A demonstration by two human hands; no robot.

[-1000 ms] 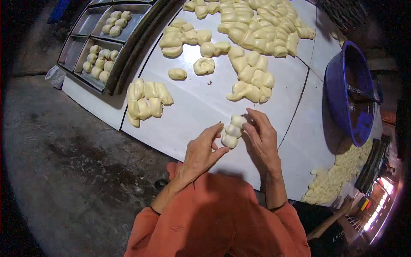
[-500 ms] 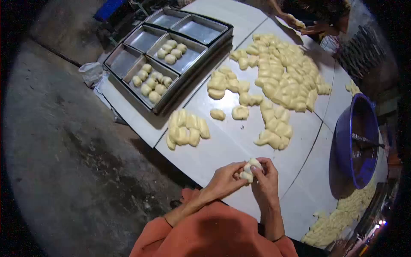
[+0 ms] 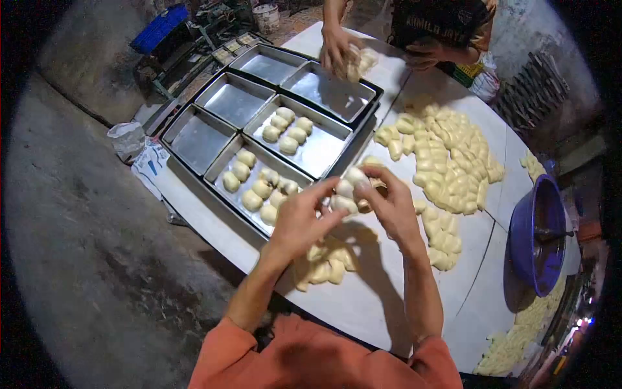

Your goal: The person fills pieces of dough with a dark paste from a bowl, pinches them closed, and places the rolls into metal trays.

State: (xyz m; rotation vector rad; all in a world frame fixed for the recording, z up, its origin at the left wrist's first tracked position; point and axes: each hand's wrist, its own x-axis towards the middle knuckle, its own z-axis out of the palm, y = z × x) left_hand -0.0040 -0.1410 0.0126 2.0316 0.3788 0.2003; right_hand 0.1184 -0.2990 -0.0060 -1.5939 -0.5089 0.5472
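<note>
Several pale dough balls (image 3: 344, 188) are pressed together in a short row between my two hands, above the table near the pans. My left hand (image 3: 303, 214) grips them from the left with curved fingers. On the other side, my right hand (image 3: 393, 209) has its thumb and fingers closed around them. Just beyond my left hand lies a metal baking pan (image 3: 217, 170) with rows of dough balls, some hidden by that hand. A second pan (image 3: 330, 170) holds a smaller group. Under my forearms, a cluster of dough pieces (image 3: 322, 267) rests on the table, partly in shadow.
A large spread of dough pieces (image 3: 453, 155) covers the table's right side. Farther right stands a purple basin (image 3: 522, 240) with a utensil in it. Across the table, a co-worker's hand (image 3: 337, 48) holds dough pieces (image 3: 357, 63) by the far pans.
Both my hands have moved forward and up toward the pans with the dough balls. The view has shifted, and the co-worker's hand has come over the far pans with dough.
</note>
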